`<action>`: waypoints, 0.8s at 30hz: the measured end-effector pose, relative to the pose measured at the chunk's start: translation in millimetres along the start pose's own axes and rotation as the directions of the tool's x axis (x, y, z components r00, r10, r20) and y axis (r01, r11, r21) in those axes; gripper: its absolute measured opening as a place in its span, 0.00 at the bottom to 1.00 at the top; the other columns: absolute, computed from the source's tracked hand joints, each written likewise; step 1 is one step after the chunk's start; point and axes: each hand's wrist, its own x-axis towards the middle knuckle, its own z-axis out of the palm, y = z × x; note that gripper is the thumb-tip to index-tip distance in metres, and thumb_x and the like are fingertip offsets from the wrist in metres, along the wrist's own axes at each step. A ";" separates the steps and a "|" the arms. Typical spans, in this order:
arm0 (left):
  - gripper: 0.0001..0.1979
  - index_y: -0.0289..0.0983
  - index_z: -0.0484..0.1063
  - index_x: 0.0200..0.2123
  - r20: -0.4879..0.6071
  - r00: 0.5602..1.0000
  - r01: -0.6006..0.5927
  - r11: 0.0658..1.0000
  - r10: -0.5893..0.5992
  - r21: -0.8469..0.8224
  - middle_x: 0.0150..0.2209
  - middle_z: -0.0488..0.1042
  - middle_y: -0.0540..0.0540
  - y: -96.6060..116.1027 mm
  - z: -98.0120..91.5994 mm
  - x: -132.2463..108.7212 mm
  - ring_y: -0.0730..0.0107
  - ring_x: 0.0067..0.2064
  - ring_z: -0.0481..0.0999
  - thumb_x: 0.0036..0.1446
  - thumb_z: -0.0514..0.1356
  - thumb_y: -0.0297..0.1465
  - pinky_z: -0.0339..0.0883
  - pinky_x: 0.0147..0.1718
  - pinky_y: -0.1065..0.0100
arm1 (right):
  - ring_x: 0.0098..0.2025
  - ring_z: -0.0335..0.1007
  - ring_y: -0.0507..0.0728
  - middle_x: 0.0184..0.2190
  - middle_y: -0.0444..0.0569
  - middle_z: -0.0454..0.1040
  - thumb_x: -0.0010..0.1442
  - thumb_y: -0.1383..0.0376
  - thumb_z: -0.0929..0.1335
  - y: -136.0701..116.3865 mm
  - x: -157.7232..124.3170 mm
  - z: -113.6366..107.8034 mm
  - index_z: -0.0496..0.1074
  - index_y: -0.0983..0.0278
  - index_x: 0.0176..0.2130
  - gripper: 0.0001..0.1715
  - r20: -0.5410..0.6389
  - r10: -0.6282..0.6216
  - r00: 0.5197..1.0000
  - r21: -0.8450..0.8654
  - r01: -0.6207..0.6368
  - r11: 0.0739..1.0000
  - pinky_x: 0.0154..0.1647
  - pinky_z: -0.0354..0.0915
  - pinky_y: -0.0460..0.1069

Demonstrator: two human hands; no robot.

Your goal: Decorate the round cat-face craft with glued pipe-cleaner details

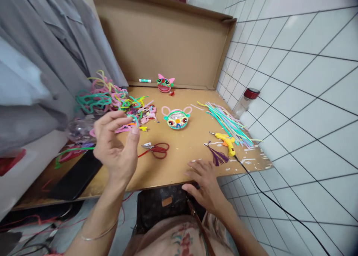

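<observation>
My left hand (pixel 119 144) is raised over the table, thumb and fingers pinching a short curved teal pipe cleaner (pixel 136 119). My right hand (pixel 205 183) lies at the table's front edge with its fingers spread, holding nothing. Beyond both hands sits an animal face (pixel 177 119) with pink loop ears, a teal rim and red-rimmed eyes. Scissors (pixel 159 150) with red handles lie between my hands. A purple tassel (pixel 218 156) and a yellow glue gun (pixel 228 142) lie right of centre, near my right hand.
A tangled heap of pipe cleaners (pixel 112 97) covers the left side. Straight pipe cleaners (pixel 228 123) lie at right beside a red-lidded jar (pixel 246 101). A finished-looking face (pixel 165 84) and a glue stick (pixel 145 81) are at the back. A black phone-like slab (pixel 77 176) lies front left.
</observation>
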 end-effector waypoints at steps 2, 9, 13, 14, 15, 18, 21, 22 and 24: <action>0.16 0.38 0.75 0.43 0.001 0.998 -0.056 0.996 0.056 0.062 0.27 0.77 0.46 -3.2 13.3 -1.0 0.68 0.32 0.77 0.62 0.55 0.42 0.71 0.44 0.57 | 0.44 0.69 0.57 0.31 0.46 0.75 0.65 0.61 0.64 1.6 -10.0 -4.6 0.70 0.61 0.30 0.12 -0.136 0.020 0.990 -0.089 -0.032 0.996 0.59 0.52 0.60; 0.10 0.38 0.74 0.41 0.038 0.952 -0.304 0.922 0.304 0.241 0.26 0.77 0.49 -21.0 48.3 5.7 0.70 0.32 0.77 0.63 0.52 0.31 0.67 0.48 0.57 | 0.26 0.65 0.51 0.25 0.43 0.69 0.69 0.64 0.57 12.0 -18.3 -4.9 0.65 0.61 0.33 0.15 -0.358 0.152 0.921 0.007 -0.160 0.987 0.28 0.60 0.45; 0.10 0.36 0.73 0.41 0.090 0.921 -0.389 0.883 0.379 0.264 0.29 0.78 0.46 -28.9 57.3 10.6 0.70 0.33 0.77 0.63 0.52 0.28 0.68 0.39 0.64 | 0.31 0.70 0.52 0.29 0.46 0.74 0.67 0.63 0.59 19.2 -19.9 0.4 0.68 0.62 0.36 0.11 -0.347 0.189 0.919 0.088 -0.169 0.982 0.32 0.64 0.45; 0.10 0.36 0.73 0.41 0.119 0.910 -0.415 0.870 0.398 0.268 0.29 0.78 0.46 -30.5 60.1 10.0 0.70 0.33 0.77 0.63 0.52 0.28 0.68 0.38 0.65 | 0.31 0.71 0.52 0.29 0.46 0.74 0.67 0.62 0.60 20.8 -20.2 1.6 0.68 0.62 0.36 0.11 -0.334 0.199 0.921 0.105 -0.173 0.979 0.32 0.65 0.45; 0.10 0.36 0.73 0.40 0.138 0.899 -0.439 0.857 0.417 0.270 0.29 0.78 0.45 -32.1 63.2 8.8 0.70 0.32 0.76 0.63 0.52 0.27 0.68 0.36 0.66 | 0.31 0.71 0.53 0.29 0.46 0.74 0.67 0.62 0.60 22.5 -20.4 2.8 0.68 0.62 0.35 0.12 -0.315 0.207 0.926 0.119 -0.178 0.977 0.32 0.65 0.45; 0.10 0.35 0.73 0.40 0.170 0.877 -0.481 0.835 0.450 0.268 0.29 0.78 0.45 -37.6 71.5 5.0 0.70 0.31 0.76 0.63 0.52 0.26 0.67 0.35 0.67 | 0.31 0.71 0.53 0.29 0.46 0.74 0.66 0.60 0.61 28.0 -20.4 6.7 0.69 0.62 0.34 0.13 -0.270 0.213 0.939 0.139 -0.181 0.974 0.32 0.66 0.46; 0.09 0.34 0.73 0.39 0.181 0.873 -0.487 0.822 0.452 0.294 0.29 0.78 0.44 -43.9 75.5 6.1 0.69 0.32 0.76 0.62 0.52 0.26 0.67 0.35 0.66 | 0.31 0.71 0.53 0.29 0.46 0.74 0.66 0.60 0.62 34.1 -17.4 10.2 0.70 0.62 0.34 0.13 -0.245 0.203 0.948 0.150 -0.170 0.974 0.30 0.66 0.46; 0.10 0.34 0.73 0.39 0.179 0.875 -0.484 0.820 0.450 0.305 0.28 0.77 0.44 -46.0 75.7 7.7 0.69 0.32 0.76 0.63 0.52 0.26 0.67 0.35 0.66 | 0.30 0.71 0.53 0.29 0.46 0.74 0.66 0.60 0.62 35.9 -15.3 11.1 0.70 0.62 0.34 0.13 -0.241 0.189 0.952 0.147 -0.157 0.977 0.30 0.66 0.45; 0.11 0.33 0.74 0.39 0.168 0.883 -0.469 0.822 0.438 0.323 0.28 0.77 0.43 -49.4 75.2 11.2 0.68 0.34 0.76 0.63 0.52 0.27 0.67 0.36 0.65 | 0.31 0.72 0.53 0.30 0.47 0.75 0.66 0.60 0.62 38.4 -8.8 12.0 0.70 0.62 0.34 0.13 -0.239 0.151 0.959 0.134 -0.122 0.983 0.30 0.66 0.45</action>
